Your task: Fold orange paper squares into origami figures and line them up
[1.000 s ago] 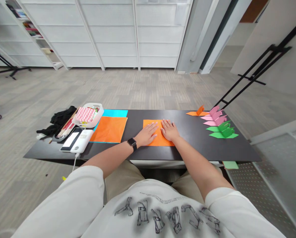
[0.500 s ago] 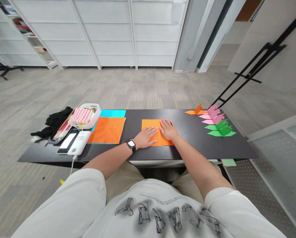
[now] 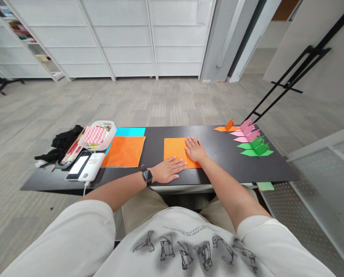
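Observation:
An orange sheet of paper (image 3: 174,148) lies flat on the dark table in front of me. My left hand (image 3: 168,169), with a black watch (image 3: 147,176) on its wrist, is stretched out over the sheet's near left edge, fingers pointing right. Across the right part of the sheet my right hand (image 3: 195,149) rests palm down, fingers extended toward the far edge. Neither hand grips anything. The hands cover the sheet's right side and part of its near edge.
Left on the table (image 3: 218,169) are a stack of orange paper (image 3: 125,151) over blue sheets (image 3: 130,131), a white basket (image 3: 110,136), a white power bank (image 3: 91,166), a phone (image 3: 78,165) and black cloth (image 3: 66,137). Folded paper figures in orange (image 3: 228,126), pink (image 3: 248,134) and green (image 3: 258,150) stand at right.
My left hand has slid down toward the sheet's near edge, uncovering more of its left part. The right hand stays in place on the paper. The view has shifted slightly.

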Action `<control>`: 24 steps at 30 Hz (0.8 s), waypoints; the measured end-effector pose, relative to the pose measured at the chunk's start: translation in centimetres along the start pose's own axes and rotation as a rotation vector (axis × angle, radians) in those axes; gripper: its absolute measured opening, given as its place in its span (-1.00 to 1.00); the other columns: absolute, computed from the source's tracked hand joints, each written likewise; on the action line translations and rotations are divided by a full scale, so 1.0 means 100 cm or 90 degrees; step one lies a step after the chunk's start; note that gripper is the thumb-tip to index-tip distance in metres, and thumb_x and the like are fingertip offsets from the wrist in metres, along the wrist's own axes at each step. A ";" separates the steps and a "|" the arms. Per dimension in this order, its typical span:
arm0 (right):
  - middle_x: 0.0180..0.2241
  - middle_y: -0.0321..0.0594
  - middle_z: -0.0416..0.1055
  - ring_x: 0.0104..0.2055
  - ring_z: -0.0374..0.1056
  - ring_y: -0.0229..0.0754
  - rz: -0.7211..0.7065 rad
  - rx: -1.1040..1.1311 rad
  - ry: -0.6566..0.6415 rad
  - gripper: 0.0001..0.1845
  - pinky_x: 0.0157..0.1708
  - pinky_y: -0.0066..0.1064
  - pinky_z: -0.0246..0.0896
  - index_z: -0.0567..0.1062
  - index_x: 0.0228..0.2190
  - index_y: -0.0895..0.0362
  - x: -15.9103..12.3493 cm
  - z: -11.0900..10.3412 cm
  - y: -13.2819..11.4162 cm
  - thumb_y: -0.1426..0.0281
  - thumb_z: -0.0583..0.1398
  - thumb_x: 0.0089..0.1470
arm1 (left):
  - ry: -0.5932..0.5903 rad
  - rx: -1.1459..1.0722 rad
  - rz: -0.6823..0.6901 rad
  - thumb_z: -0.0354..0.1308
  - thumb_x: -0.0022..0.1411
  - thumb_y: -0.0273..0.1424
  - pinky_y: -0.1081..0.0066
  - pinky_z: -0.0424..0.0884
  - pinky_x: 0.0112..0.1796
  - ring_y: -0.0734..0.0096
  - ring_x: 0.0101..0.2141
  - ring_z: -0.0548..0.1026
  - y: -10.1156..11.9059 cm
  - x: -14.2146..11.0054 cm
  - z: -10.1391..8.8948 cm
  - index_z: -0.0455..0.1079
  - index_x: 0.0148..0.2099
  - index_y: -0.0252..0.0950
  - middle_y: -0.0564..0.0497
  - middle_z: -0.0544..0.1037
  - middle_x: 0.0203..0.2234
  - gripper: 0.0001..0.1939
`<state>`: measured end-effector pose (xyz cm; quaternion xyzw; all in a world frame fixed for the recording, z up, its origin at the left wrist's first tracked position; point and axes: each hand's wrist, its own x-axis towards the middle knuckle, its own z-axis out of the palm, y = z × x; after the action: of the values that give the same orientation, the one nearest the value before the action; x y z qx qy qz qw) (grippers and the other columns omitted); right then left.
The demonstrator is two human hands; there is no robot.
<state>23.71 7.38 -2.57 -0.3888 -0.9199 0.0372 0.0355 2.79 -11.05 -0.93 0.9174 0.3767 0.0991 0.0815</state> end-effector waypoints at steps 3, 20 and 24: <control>0.58 -0.09 -0.06 0.61 -0.13 0.12 0.001 -0.002 0.000 -0.28 0.55 0.17 -0.25 0.10 0.52 0.18 0.000 0.001 -0.001 0.17 -0.15 0.49 | 0.009 -0.022 0.019 -0.03 0.61 -0.16 0.05 -0.15 0.53 0.17 0.55 0.06 0.009 -0.007 -0.001 -0.13 0.66 -0.16 -0.08 0.18 0.53 -0.27; 0.56 0.03 -0.02 0.61 -0.12 0.15 0.161 0.081 0.052 -0.23 0.53 0.09 -0.14 0.08 0.52 0.26 -0.024 -0.007 0.018 0.11 -0.21 0.51 | -0.018 -0.038 -0.005 -0.09 0.62 -0.10 0.06 -0.23 0.54 0.19 0.56 -0.01 0.011 -0.008 -0.001 -0.16 0.66 -0.15 -0.05 0.09 0.56 -0.28; 0.58 -0.02 -0.08 0.62 -0.19 0.14 0.053 0.044 0.017 -0.23 0.55 0.22 -0.33 0.05 0.54 0.19 -0.037 0.001 -0.031 0.08 -0.14 0.50 | -0.027 -0.038 -0.017 -0.10 0.62 -0.09 0.06 -0.24 0.54 0.18 0.56 0.02 0.010 -0.008 0.000 -0.11 0.65 -0.17 -0.07 0.15 0.54 -0.28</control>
<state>24.10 2.59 -2.55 -0.4258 -0.9005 0.0650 0.0595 2.93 -12.32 -0.79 0.9112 0.3842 0.0901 0.1184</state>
